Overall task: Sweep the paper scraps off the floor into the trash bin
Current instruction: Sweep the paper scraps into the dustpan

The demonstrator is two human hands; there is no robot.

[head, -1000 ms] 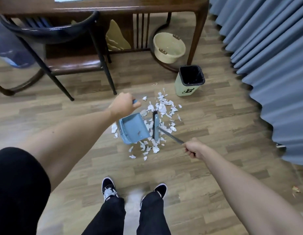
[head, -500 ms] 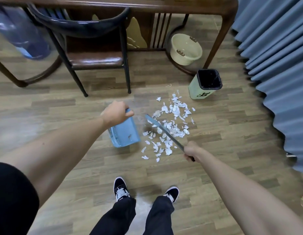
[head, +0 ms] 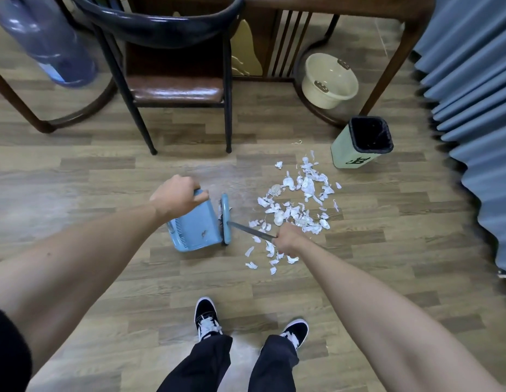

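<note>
Gripping the top of a blue dustpan (head: 194, 226), the left hand (head: 175, 195) holds it tilted on the wooden floor (head: 76, 176), its open mouth facing right. Right beside that mouth sits the blue broom head (head: 225, 219), touching the pan's edge; its dark handle (head: 250, 230) runs to the right hand (head: 288, 241), which is closed around it. White paper scraps (head: 297, 210) lie scattered on the floor to the right of the broom, a few near the right hand. Beyond them, the pale green trash bin (head: 356, 149) with a black liner stands upright near a table leg (head: 393, 63). A dark chair (head: 172, 89) stands behind the dustpan.
</note>
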